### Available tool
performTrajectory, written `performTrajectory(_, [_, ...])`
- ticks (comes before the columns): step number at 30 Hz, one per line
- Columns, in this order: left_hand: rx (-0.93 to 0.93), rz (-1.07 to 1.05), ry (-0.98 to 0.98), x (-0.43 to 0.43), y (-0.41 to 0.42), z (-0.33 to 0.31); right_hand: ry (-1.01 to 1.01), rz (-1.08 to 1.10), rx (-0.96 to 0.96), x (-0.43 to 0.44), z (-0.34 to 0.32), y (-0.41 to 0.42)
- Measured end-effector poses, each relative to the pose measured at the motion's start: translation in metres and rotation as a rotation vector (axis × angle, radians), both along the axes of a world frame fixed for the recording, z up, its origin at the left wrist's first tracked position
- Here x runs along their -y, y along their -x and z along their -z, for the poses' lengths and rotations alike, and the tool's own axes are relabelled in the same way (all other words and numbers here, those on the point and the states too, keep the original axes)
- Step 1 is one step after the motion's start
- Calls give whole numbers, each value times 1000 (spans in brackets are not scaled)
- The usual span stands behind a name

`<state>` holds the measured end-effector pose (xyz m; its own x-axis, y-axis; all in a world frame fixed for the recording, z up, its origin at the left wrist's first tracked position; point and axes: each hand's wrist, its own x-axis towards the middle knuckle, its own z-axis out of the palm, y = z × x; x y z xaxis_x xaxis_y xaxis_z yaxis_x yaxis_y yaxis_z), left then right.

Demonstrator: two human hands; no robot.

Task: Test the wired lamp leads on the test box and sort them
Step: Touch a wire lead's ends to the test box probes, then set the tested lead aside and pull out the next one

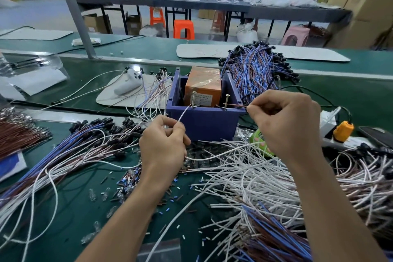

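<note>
Green desk [63,208] spans the whole lower view, mostly buried in wire. Biggest heap is the right pile [265,187]: white, brown and blue leads fanning from bottom right toward centre, partly under the right forearm. Left pile [70,151], blue, brown and white leads with black caps, lies left of the left wrist. Back bundle [253,66], blue and brown with black caps, sits behind and to the right of the box. Test box [204,123], purple plastic with an open top, stands mid-desk just beyond both hands, with an orange unit [203,86] wrapped in clear film inside it. Left hand [163,147] is in front of the box's left corner, fingers [179,127] curled. Thumb and forefinger pinch the white lead [184,114], which slants up to the left screw [194,100] on the front rim, tip apparently touching. The same white wire trails out below the hand and curves right. Right hand [285,121] is at the box's right side, fingers [253,110] pinching the brown lead [236,105], held about level with its tip at the right screw [227,101]. Power strip [327,125] with an orange plug [342,131] lies right of the box. White handheld controller [129,83] rests on a pale mat to the left, behind the box. Sleeve offcuts [131,178] and small clear bulbs [92,194] are scattered on the desk left of the left forearm.
</note>
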<state>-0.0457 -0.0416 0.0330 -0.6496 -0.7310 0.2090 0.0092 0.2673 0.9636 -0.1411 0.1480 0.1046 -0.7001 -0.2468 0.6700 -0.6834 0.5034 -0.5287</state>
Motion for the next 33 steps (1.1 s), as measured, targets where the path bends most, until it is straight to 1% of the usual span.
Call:
performTrajectory(7, [-58,82,-32,1,-1,0,-20,35,-9,0,4,3])
performTrajectory(14, [-73,99,-33,2,-1,-3,-33,26,-2,1,6,3])
performTrajectory(21, [-82,91,-50,3,1,0,-104,99,-2,4,7,4])
performTrajectory(23, [-80,89,-41,3,0,0,-94,82,17,3,4,2])
performTrajectory(26, [-91,65,-48,2,-2,0,-21,-9,83,-2,-6,-2])
performTrajectory(27, [-98,53,-66,1,-3,0,-24,-42,109,-4,-9,-4])
performTrajectory(28, [-100,39,-82,-1,-3,-1,-49,-72,142,-4,-13,-6])
performTrajectory(30, [-80,-3,-79,-4,-4,-1,-167,-120,223,-3,-16,-10])
performTrajectory(33, [-63,-153,56,-1,-6,-2,-436,-158,356,9,-11,-20])
